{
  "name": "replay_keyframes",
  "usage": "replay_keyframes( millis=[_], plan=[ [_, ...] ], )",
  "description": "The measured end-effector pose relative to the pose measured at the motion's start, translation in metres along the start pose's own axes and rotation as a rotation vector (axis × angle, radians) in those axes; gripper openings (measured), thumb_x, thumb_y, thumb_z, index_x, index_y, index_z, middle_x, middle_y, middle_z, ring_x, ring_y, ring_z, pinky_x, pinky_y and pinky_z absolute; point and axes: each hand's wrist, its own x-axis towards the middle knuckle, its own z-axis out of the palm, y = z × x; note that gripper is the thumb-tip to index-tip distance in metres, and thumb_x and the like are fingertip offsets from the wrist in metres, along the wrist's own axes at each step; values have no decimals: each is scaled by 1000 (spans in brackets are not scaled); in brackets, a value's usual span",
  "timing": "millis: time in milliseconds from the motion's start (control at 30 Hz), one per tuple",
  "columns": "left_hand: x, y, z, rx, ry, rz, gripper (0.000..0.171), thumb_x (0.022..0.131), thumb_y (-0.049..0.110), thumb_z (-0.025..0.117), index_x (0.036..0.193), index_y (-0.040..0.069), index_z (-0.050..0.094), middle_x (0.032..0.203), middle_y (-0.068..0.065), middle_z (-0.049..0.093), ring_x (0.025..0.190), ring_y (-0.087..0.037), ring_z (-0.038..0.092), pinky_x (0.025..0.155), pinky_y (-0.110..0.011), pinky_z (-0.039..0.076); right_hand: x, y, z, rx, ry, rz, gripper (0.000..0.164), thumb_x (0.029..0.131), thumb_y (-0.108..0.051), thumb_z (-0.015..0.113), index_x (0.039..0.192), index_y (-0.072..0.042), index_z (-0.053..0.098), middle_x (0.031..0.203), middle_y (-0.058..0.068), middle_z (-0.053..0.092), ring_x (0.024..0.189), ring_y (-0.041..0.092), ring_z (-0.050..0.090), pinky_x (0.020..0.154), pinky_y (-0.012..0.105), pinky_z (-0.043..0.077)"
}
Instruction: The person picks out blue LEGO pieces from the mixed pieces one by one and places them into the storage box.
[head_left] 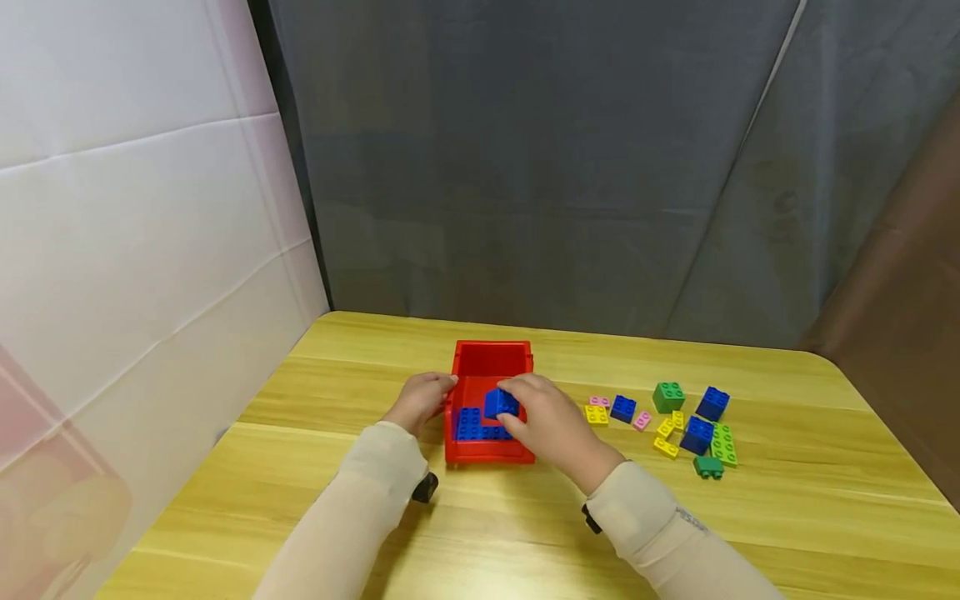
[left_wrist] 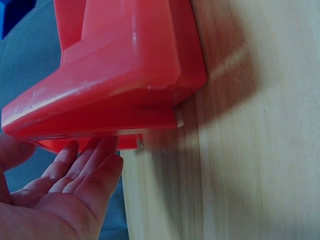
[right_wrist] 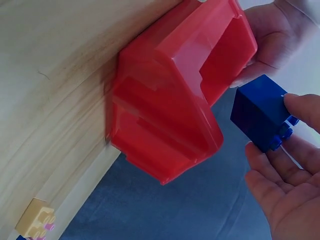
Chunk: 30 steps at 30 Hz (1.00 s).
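Observation:
A red plastic bin (head_left: 489, 452) stands on the table, with several blue toy bricks (head_left: 470, 423) in its near end. At the bin's left side, my left hand (head_left: 420, 402) holds the side wall, its thumb by the rim. The left wrist view shows the fingers (left_wrist: 95, 162) under the bin's lip. My right hand (head_left: 551, 421) pinches a blue toy brick (head_left: 501, 403) between thumb and fingers above the bin. In the right wrist view, the pinched brick (right_wrist: 262, 112) is tilted, with its studs toward the palm.
Right of the bin lie loose toy bricks: a green block (head_left: 668, 397), a dark blue brick (head_left: 712, 403), a yellow brick (head_left: 596, 416), a pink brick (head_left: 642, 421), a lime plate (head_left: 723, 445) and several others. A grey curtain (head_left: 525, 167) hangs behind the wooden table (head_left: 300, 500).

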Motion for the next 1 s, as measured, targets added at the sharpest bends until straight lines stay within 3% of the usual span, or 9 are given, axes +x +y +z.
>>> replay_keyframes(
  millis=[1000],
  plan=[
    [-3,2,2,-26,30,-16,38,101,20,48,131,-3,54,128,-19,56,115,-33,52,105,-44,42,31,-8,17,-232,-182,-9,47,86,-21,73,129,-5,60,122,10,62,115,26,57,97,38,49]
  ],
)
